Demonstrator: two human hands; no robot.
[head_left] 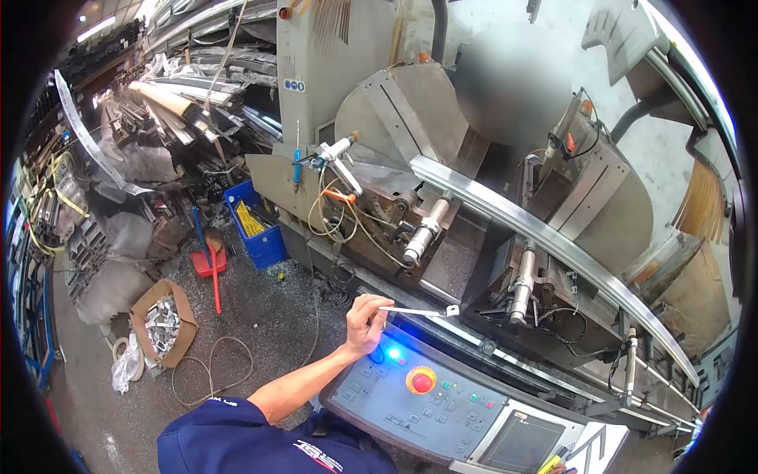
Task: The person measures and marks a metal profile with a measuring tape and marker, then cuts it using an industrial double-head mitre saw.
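Note:
My left hand (pixel 367 324) is raised above the near-left corner of the control panel (pixel 371 395), its fingers closed on one end of a thin, light metal strip (pixel 418 312). The strip points right, with a small block-like end piece (pixel 452 310). Below the hand a blue light (pixel 394 353) glows beside a red emergency button (pixel 422 383) on a yellow ring. I cannot make out my right hand. Beyond the panel, a long silver profile (pixel 545 235) lies across the machine, near white cylindrical clamps (pixel 425 231).
Left of the machine are a blue bin (pixel 264 246), a red dustpan (pixel 207 263), a cardboard box (pixel 186 332) of metal pieces and a cable on the floor. A screen (pixel 523 441) and a yellow marker (pixel 555 460) are at the panel's right. Profiles are piled at upper left.

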